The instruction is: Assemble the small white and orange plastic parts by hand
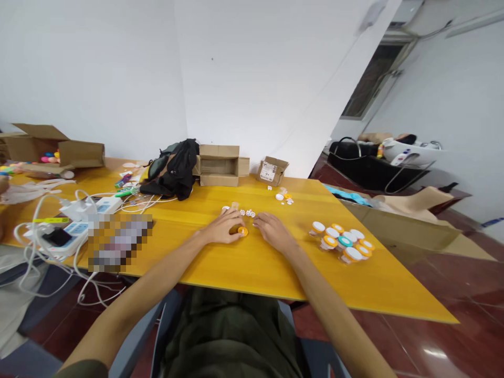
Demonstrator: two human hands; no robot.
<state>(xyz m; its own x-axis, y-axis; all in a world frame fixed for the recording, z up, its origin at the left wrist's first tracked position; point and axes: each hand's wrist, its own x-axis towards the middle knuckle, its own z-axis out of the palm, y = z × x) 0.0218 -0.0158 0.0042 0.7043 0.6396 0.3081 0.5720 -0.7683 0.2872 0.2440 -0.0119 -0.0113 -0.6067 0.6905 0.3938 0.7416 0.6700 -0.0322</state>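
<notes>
My left hand [223,229] rests low over the table, its thumb and fingers curled round the edge of a small round orange cap [243,231]. Across from it, my right hand [273,230] has its fingers bent and close together, the tips down at the tabletop; anything between them is too small to make out. Several small white openwork plastic pieces [249,213] lie just beyond and between the two hands. Behind the left fingers a white round piece [226,209] is partly hidden.
Clear jars with orange, white and teal lids [345,241] stand grouped at right. Loose caps [280,197] lie farther back. Behind are an open carton [219,180], a small box [271,171] and a black bag [173,176]. Power strips [74,231] with tangled cables fill the left.
</notes>
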